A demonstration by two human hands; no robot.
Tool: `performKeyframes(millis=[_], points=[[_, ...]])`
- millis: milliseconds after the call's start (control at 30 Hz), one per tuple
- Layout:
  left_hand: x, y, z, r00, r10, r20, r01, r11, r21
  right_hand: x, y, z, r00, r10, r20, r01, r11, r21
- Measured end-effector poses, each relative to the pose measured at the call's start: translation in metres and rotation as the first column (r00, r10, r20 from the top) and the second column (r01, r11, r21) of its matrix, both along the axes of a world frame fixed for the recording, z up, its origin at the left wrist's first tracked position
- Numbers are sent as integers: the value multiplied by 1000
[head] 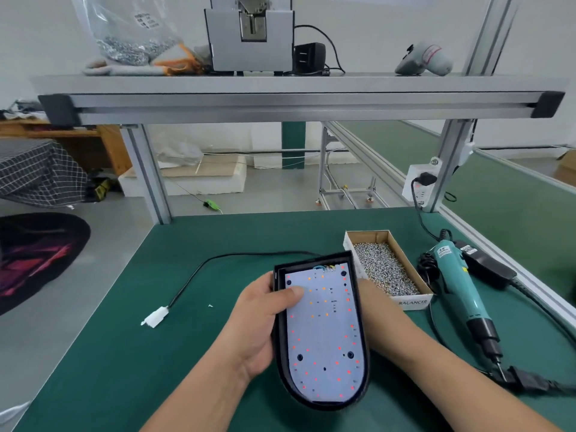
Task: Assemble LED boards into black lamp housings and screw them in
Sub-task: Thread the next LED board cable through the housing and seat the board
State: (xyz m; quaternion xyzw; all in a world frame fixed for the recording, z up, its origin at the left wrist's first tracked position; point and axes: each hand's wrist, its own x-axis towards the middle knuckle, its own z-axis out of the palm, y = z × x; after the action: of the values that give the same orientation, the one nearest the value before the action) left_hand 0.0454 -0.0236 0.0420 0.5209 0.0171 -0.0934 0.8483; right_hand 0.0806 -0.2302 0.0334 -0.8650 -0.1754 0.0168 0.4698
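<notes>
Left thumb (294, 293) presses flat on the white board (324, 335). The left hand (260, 328) grips the left wall of the black housing (327, 404), with the board seated inside. The right hand (372, 296) is at the housing's right wall, its fingers hidden: grip cannot be told. The housing is held over the green table (149, 363), near its front edge. A box of screws (386, 269) sits just beyond the right hand. A screwdriver (461, 291) lies by the table's right edge.

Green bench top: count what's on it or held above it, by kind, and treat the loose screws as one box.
Lamp housing: 1
LED board: 1
Box of screws: 1
Electric screwdriver: 1
Cable with white connector: 1
Black power adapter: 1
Small white scrap: 1
Total: 7
</notes>
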Motion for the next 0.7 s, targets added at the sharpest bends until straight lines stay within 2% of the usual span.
performKeyframes(millis=[33,67,100,167,233,367,433,500,600,667,700], points=[[1,1,-2,1000,12,-10,-11,999,30,5,0,0,999,43,24,-42,999,-22],[2,1,-4,999,28,-23,-27,998,61,8,4,6,1000,-7,13,7,1000,-17],[2,2,-6,998,47,-37,-44,995,95,15,3,3,997,-39,70,41,999,-36],[3,0,-10,995,88,-51,-78,982,171,18,3,6,990,-129,64,123,988,92],[3,-2,-12,992,117,-43,-103,963,247,21,-1,2,982,-178,62,167,974,153],[2,-5,-12,994,77,76,-103,885,454,17,-2,4,971,-161,174,156,987,45],[3,-3,-13,986,94,135,-157,788,595,16,-3,5,977,-130,172,125,991,37],[4,1,-15,976,77,202,-202,652,731,14,-2,5,974,-105,199,122,990,-75],[5,6,-11,967,29,255,-236,489,840,15,0,3,965,-79,249,134,967,-215],[9,16,-7,955,86,285,-297,331,896,16,-1,3,966,-70,248,129,964,-233],[11,26,-4,940,124,317,-337,210,918,16,-2,3,966,-67,250,127,965,-231]])
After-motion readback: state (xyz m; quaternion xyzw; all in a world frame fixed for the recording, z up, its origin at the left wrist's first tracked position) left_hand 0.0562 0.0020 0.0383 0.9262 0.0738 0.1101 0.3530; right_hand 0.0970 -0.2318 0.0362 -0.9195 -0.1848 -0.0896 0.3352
